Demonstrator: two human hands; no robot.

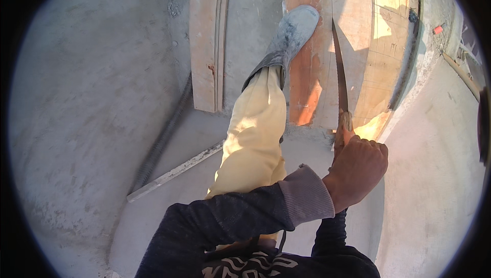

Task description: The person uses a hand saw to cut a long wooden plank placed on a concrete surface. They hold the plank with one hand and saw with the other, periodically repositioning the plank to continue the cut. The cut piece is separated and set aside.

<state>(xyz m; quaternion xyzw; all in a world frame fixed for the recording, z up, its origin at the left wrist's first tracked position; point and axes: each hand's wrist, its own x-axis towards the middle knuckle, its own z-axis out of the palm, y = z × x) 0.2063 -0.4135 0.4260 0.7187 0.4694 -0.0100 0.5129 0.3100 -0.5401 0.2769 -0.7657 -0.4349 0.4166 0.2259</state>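
A handsaw with a long toothed blade and wooden handle lies along a thin dark line in a pale board. My left hand, reaching across from the lower left, is closed at the handle end. Behind it, my right hand is mostly hidden, with part of it showing wrapped at the handle. My booted foot rests on a reddish plank left of the blade. A sunlit, marked board lies to the right of the saw.
A separate stack of boards lies left of my foot. A corrugated conduit and a whitish batten lie on the concrete floor. At the right are a concrete edge, a small red piece and a pole.
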